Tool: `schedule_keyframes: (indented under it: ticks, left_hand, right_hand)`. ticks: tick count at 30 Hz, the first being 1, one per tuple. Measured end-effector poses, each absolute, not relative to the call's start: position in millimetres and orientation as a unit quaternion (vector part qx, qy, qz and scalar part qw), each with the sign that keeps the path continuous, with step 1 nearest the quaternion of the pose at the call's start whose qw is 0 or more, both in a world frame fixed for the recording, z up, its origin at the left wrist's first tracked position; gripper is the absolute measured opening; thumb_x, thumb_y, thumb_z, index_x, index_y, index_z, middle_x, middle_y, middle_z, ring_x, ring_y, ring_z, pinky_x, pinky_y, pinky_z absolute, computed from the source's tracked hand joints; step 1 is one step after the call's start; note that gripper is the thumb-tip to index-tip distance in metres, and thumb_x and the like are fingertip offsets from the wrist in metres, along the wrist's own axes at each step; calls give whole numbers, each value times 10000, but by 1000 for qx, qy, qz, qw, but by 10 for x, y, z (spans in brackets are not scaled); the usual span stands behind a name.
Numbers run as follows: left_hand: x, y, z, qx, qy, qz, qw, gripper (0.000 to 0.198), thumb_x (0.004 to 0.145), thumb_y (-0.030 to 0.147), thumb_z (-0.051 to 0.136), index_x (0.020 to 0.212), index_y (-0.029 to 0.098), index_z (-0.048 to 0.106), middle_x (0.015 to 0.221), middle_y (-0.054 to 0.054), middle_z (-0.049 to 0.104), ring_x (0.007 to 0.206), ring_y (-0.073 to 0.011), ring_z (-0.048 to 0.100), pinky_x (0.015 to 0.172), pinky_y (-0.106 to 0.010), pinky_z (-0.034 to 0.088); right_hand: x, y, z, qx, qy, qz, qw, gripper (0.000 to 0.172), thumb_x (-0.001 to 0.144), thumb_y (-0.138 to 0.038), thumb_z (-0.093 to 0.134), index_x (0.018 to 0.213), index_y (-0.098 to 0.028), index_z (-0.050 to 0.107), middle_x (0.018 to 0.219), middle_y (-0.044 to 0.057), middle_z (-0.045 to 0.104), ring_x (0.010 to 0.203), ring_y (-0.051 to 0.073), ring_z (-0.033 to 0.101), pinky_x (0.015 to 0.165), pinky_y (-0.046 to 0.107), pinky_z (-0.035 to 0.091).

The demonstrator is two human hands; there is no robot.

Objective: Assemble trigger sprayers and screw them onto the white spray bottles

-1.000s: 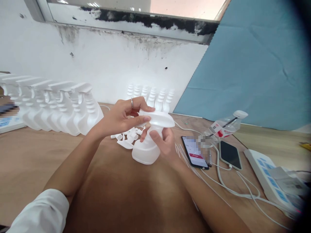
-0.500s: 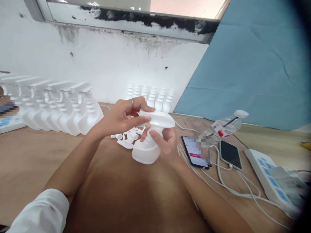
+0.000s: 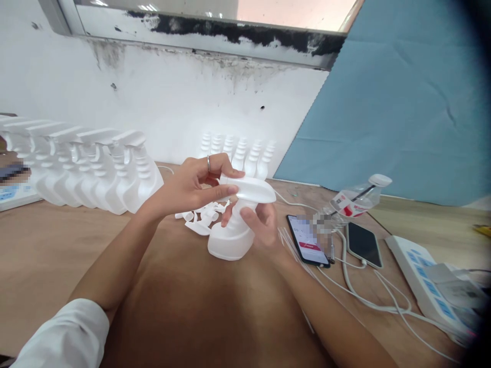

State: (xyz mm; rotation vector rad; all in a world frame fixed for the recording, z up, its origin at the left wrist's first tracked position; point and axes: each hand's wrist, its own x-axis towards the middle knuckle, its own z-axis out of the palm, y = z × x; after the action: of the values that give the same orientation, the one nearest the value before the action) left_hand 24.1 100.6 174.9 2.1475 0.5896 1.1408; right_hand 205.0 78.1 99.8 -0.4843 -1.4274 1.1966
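A white spray bottle (image 3: 231,242) is held tilted over the table, its ribbed neck partly covered by my fingers. With thumb and fingers, my left hand (image 3: 197,181) pinches the back end of the smooth white spray head (image 3: 255,189) on top of the bottle. My right hand (image 3: 263,225) wraps round the bottle's neck just under that head, its thumb in front. Behind the bottle lies a small pile of loose white plastic parts (image 3: 207,213). Whether the head is fixed to the neck is hidden by my hands.
A row of white spray bottles (image 3: 125,179) stands at left; several ribbed white bottles (image 3: 251,158) stand by the wall. To the right are a lit phone (image 3: 307,240), a dark phone (image 3: 363,244), cables, a clear plastic bottle (image 3: 355,199) and a power strip (image 3: 422,278).
My right thumb has shifted slightly to the right on the bottle's neck. The left hand keeps its pinch on the spray head, and the bottle is almost in the same place.
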Motion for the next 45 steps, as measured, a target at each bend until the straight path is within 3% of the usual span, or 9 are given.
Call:
schedule_keyframes:
  ticks: [3, 8, 16, 21, 24, 27, 32, 38, 45]
  left_hand:
    - [238, 993, 1751, 823, 227, 430, 294, 206, 843, 296, 662, 953, 126, 624, 821, -29, 653, 673, -101, 620, 573, -190, 514]
    - [221, 993, 1742, 822, 239, 435, 281, 221, 837, 308, 670, 932, 117, 612, 799, -21, 643, 671, -95, 616, 569, -176, 512]
    - [297, 991, 1590, 759, 226, 473, 387, 273, 878, 332, 628, 1069, 143, 574, 828, -21, 627, 649, -97, 627, 561, -192, 524]
    - [278, 793, 1190, 725, 256, 508, 389, 614, 892, 315, 610, 1432, 300, 319, 1127, -62, 602, 870, -139, 649, 743, -258, 556]
    - [206, 565, 968, 712, 301, 506, 382, 630, 878, 330, 627, 1430, 307, 324, 1253, -78, 551, 1064, -198, 599, 902, -346, 523]
    - [148, 309, 802, 676, 354, 502, 406, 602, 873, 361, 630, 1404, 293, 356, 1390, -88, 456, 1188, -235, 533, 1022, -398, 447]
    - [74, -66, 506, 655, 361, 459, 480, 774, 844, 402, 658, 1462, 305, 201, 1457, -92, 397, 1330, -277, 408, 1074, -427, 402]
    - [-49, -384, 33, 684, 453, 355, 448, 584, 893, 355, 575, 1419, 270, 333, 1427, -97, 449, 1310, -267, 438, 1128, -468, 334]
    - [2, -400, -38, 709, 463, 348, 401, 539, 898, 313, 543, 1409, 266, 377, 1440, -100, 442, 1298, -264, 454, 1114, -453, 367]
  right_hand:
    - [2076, 797, 953, -193, -623, 506, 565, 331, 892, -487, 539, 1043, -192, 542, 809, 57, 666, 704, 192, 654, 602, 327, 530]
    - [2055, 818, 881, -222, -609, 463, 604, 348, 868, -425, 610, 1115, -200, 514, 820, 40, 680, 733, 186, 665, 668, 337, 543]
    - [2026, 859, 917, -234, -592, 487, 599, 383, 840, -415, 658, 1125, -221, 491, 810, 12, 694, 677, 155, 669, 634, 294, 547]
    - [2064, 831, 865, -278, -589, 509, 563, 459, 780, -505, 690, 1102, -206, 560, 1004, 68, 702, 854, 196, 677, 716, 300, 555]
    - [1999, 709, 817, -272, -580, 551, 535, 501, 750, -514, 715, 1126, -218, 567, 1086, 73, 680, 977, 227, 649, 794, 328, 542]
    - [1883, 528, 884, -240, -603, 597, 472, 425, 770, -501, 699, 1073, -224, 588, 1008, 54, 671, 927, 212, 631, 780, 326, 519]
    - [1890, 342, 1158, -203, -647, 651, 340, 308, 704, -399, 764, 873, -207, 593, 851, 11, 583, 804, 167, 547, 739, 295, 447]
    - [2166, 272, 1179, -226, -611, 662, 370, 284, 707, -204, 706, 955, -199, 567, 862, 6, 547, 811, 152, 531, 766, 301, 413]
    - [2142, 212, 1155, -229, -624, 630, 401, 341, 721, -259, 711, 1010, -199, 541, 828, 9, 560, 760, 144, 511, 715, 288, 390]
